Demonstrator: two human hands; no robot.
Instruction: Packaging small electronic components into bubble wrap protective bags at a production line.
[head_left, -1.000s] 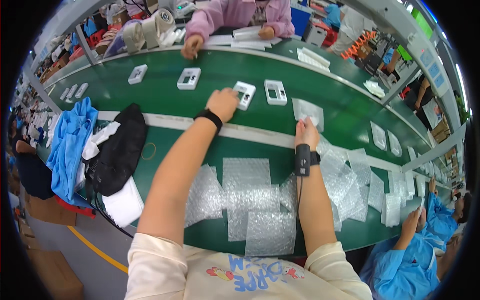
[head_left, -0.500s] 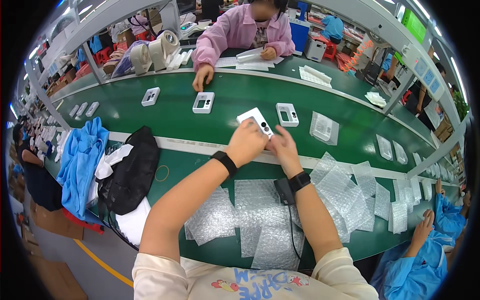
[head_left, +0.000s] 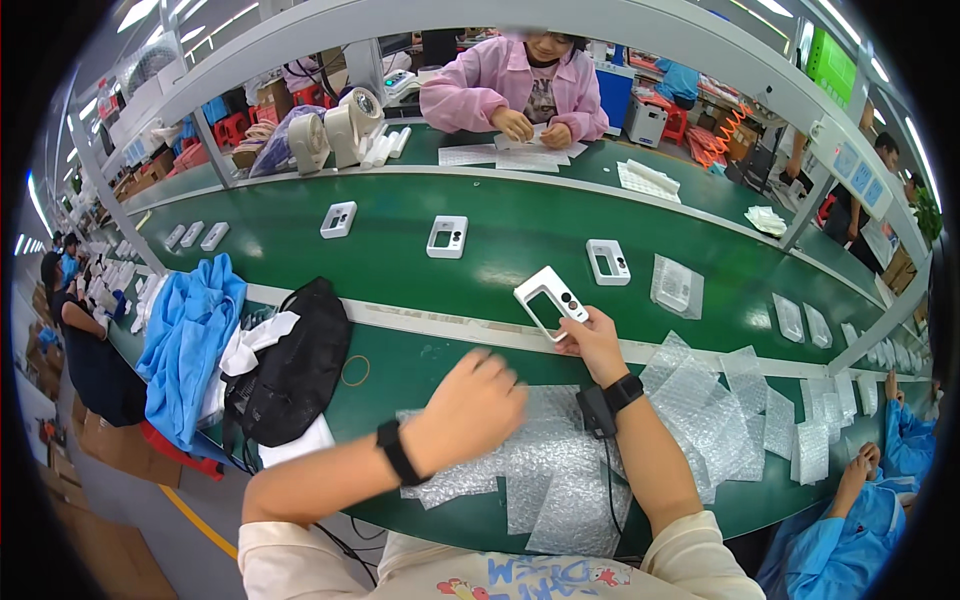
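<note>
My right hand point(head_left: 595, 345) grips a white plastic housing point(head_left: 548, 303) by its near right end, over the pale edge strip of the green belt. The housing has a large rectangular opening and two dark round spots at one end. My left hand point(head_left: 468, 408) is off the housing, blurred, above clear bubble-wrap bags point(head_left: 560, 490) spread on the bench; its fingers look bent, and whether they hold anything is unclear. A similar white housing point(head_left: 608, 262) lies just beyond on the belt, with a bagged one point(head_left: 677, 287) to its right.
More white housings point(head_left: 447, 237) stand on the belt to the left. A black bag point(head_left: 290, 365) and blue cloth point(head_left: 190, 345) lie left. More bubble bags point(head_left: 700, 400) cover the right bench. Across the belt sits a person in pink point(head_left: 515, 90); blue sleeves point(head_left: 840, 530) are at right.
My left hand has let go of the white housing and moved down toward the bubble bags; my right hand keeps it. The person opposite has drawn a hand back from the belt.
</note>
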